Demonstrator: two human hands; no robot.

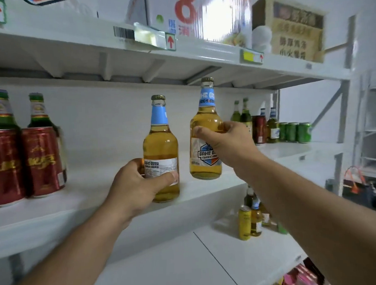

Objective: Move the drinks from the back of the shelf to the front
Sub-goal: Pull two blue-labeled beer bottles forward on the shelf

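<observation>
Two amber beer bottles with light-blue neck labels stand out on the white middle shelf (88, 188). My left hand (137, 184) grips the left bottle (160, 143) low on its body; its base sits near the shelf's front edge. My right hand (227, 141) grips the right bottle (205, 124) around its middle and holds it slightly tilted, its base just above or at the shelf surface, farther back than the left one.
Red cans (43, 162) with green bottles behind them stand at the left of the same shelf. Green bottles, a red can and green cans (295, 132) cluster at the far right. Boxes sit on the top shelf (220, 4). Yellow cans and bottles (249, 221) stand on the shelf below.
</observation>
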